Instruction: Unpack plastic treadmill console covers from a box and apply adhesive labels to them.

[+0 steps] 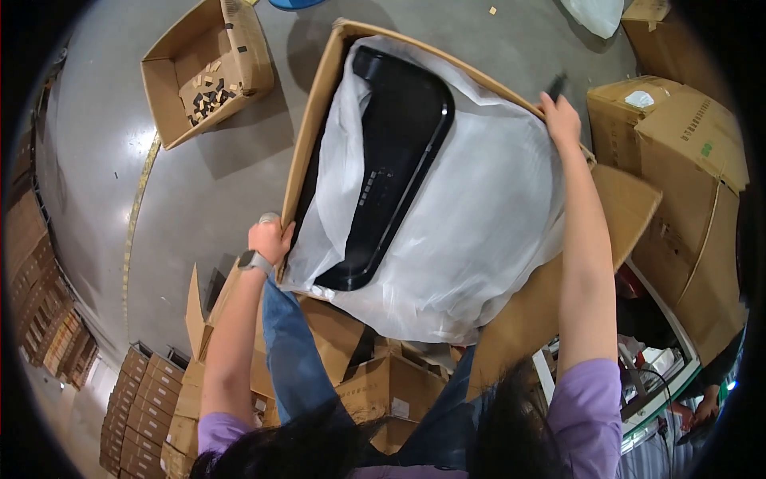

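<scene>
A large cardboard box (308,142) stands open and tilted before me. Within it lies a glossy black panel (403,132) with one rounded end, partly covered by a white translucent wrapping sheet (471,207) that fills the rest of the box. My left hand (271,238), with a watch at the wrist, is closed on the near left corner of the box wall. At the far right edge my right hand (562,120) is closed on the box rim. A small dark object (556,85) sticks out above that hand, too blurred to name.
A smaller box (170,84) with black and tan bits sits at the far left. Big cartons (678,160) stand right, near a machine frame (670,383). Loose cardboard boxes (391,387) lie around my legs, stacked cartons (140,407) lower left. Another person's hand (705,407) shows lower right.
</scene>
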A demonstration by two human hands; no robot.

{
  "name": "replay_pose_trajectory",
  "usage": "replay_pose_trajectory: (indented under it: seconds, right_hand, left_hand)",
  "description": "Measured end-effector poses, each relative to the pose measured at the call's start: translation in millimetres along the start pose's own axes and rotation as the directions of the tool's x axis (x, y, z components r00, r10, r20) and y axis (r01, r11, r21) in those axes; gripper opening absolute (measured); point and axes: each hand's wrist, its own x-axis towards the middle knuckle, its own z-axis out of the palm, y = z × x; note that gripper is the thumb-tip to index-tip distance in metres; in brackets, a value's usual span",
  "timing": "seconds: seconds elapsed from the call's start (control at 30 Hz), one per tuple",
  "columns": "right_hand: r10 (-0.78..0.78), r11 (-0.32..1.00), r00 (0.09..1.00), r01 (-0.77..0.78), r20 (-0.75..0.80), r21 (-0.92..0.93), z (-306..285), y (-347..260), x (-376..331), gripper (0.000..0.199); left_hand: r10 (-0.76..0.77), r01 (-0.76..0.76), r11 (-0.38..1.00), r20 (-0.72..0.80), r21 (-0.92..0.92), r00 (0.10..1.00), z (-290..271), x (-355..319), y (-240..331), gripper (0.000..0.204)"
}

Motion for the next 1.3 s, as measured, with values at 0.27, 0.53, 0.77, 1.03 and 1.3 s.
replay_pose_trajectory:
  seconds: [0.27, 0.53, 0.77, 1.03, 1.3]
  right_hand:
    - [0.051, 0.968, 0.927, 0.045, -0.371, 0.247, -36.8, 129.7, -104.6, 0.038]
    - [0.186, 0.891, 0.836, -0.365, -0.517, -0.270, -36.0, 148.5, -369.9, 0.039]
    - [0.391, 0.841, 0.838, -0.494, -0.381, -0.221, -6.1, 101.2, -498.1, 0.037]
    - [0.597, 0.799, 0.702, -0.478, -0.387, 0.366, 77.5, 210.7, -548.2, 0.057]
    - [0.533, -0.404, 0.706, -0.272, 0.466, 0.874, 202.9, 175.1, -372.4, 0.045]
  left_hand:
    - [0.115, -0.127, 0.977, 0.081, 0.170, 0.990, -55.1, 113.8, 73.8, 0.035]
    - [0.211, -0.198, 0.915, 0.001, 0.353, 0.978, -110.5, 221.1, 102.2, 0.034]
    - [0.068, -0.092, 0.912, 0.073, 0.399, 0.995, -108.8, 184.8, 105.8, 0.049]
    - [0.079, -0.087, 0.914, 0.037, 0.396, 0.996, -94.5, 169.6, 75.6, 0.045]
    - [0.021, 0.019, 0.946, -0.119, 0.323, 0.993, -46.7, 135.0, 37.1, 0.039]
